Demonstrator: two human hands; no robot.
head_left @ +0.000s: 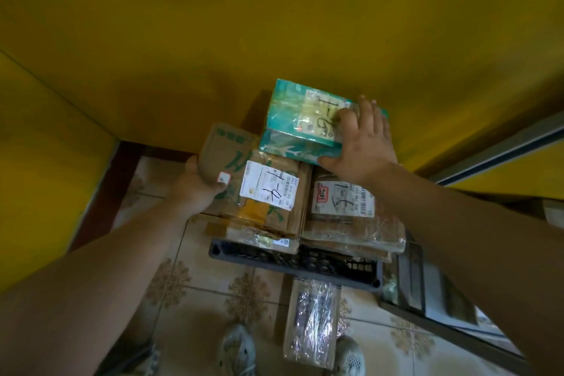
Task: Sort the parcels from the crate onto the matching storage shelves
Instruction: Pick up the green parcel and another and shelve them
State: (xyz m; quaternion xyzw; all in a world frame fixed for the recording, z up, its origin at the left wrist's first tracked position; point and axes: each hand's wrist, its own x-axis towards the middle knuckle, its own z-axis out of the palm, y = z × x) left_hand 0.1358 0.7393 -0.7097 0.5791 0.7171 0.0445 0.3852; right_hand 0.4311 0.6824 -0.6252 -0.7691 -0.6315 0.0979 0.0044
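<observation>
While the left hand point(203, 181) grips a corner of the brown parcel point(225, 156) atop the crate point(293, 262), the right hand point(366, 140) lies flat on the green parcel point(290, 125), likely steadying the pile.

Yellow walls point(274, 24) fill the upper frame. At centre sit a teal leaf-printed parcel point(287, 134), brown cardboard parcels point(271, 192) with white labels, and a black crate point(293, 262) on beige floral tiles point(195, 284).

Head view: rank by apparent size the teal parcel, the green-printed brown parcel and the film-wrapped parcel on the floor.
Tied largest: green-printed brown parcel and teal parcel, too alike to rank.
Smallest: film-wrapped parcel on the floor.
</observation>
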